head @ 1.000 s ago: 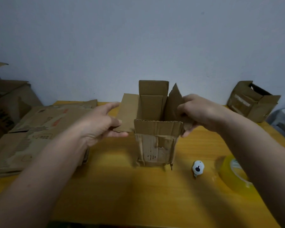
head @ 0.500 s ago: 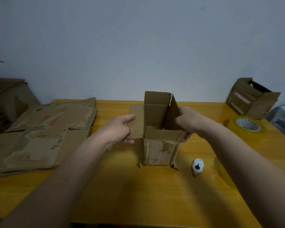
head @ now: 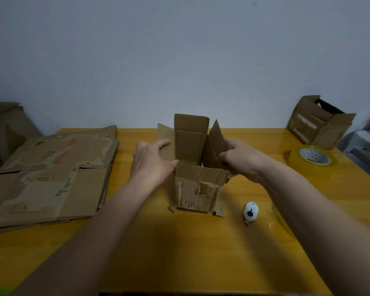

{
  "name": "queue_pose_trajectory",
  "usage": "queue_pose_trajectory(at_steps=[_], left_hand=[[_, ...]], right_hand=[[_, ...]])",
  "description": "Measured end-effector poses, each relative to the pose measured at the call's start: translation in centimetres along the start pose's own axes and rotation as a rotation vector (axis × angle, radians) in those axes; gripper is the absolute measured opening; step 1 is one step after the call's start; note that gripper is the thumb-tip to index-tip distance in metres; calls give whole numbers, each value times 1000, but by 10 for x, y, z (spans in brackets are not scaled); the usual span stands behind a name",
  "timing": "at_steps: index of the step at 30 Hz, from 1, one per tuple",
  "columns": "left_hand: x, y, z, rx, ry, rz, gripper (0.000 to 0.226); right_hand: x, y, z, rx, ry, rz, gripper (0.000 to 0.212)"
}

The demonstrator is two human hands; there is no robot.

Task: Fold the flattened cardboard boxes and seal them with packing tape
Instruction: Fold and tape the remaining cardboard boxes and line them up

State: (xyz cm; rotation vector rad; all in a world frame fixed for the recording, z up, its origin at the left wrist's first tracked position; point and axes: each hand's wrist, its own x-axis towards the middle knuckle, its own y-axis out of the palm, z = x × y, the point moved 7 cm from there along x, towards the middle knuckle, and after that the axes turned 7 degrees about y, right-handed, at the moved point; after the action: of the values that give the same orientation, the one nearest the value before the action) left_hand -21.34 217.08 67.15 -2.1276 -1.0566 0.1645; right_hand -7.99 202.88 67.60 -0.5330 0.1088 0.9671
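Here the small box (head: 198, 184) is standing upright in the middle of the yellow surface (head: 179, 253), its top flaps open, and both hands are working on it. The left hand (head: 152, 162) is pressing the left flap (head: 166, 135) with fairly straight fingers; the right hand (head: 240, 159) is pinching the right flap (head: 217, 139), its grip narrow around the card. It is looking light and thin, worn and torn at the lower corners, so it is likely bending easily; holding near the flap creases seems safest. The tape roll (head: 312, 158) is lying well apart to the right, the flat boxes (head: 49, 178) to the left
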Motion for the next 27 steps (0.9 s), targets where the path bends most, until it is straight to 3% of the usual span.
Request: queue_pose_trajectory(at_steps=[3,5,13,17,27], left_hand=[[1,4,6,-264,-70,8,107],[-4,1,14,-397,-119,-33,115],[-5,0,48,-262,-134,65,104],[0,-5,44,-181,-71,148,101],[22,12,43,-241,-129,188,94]], right_hand=[[2,6,3,4,-18,38,32],[3,12,3,5,-22,52,32],[19,44,0,-59,4,67,32],[21,38,7,-74,47,86,22],[46,38,9,-147,116,27,27]])
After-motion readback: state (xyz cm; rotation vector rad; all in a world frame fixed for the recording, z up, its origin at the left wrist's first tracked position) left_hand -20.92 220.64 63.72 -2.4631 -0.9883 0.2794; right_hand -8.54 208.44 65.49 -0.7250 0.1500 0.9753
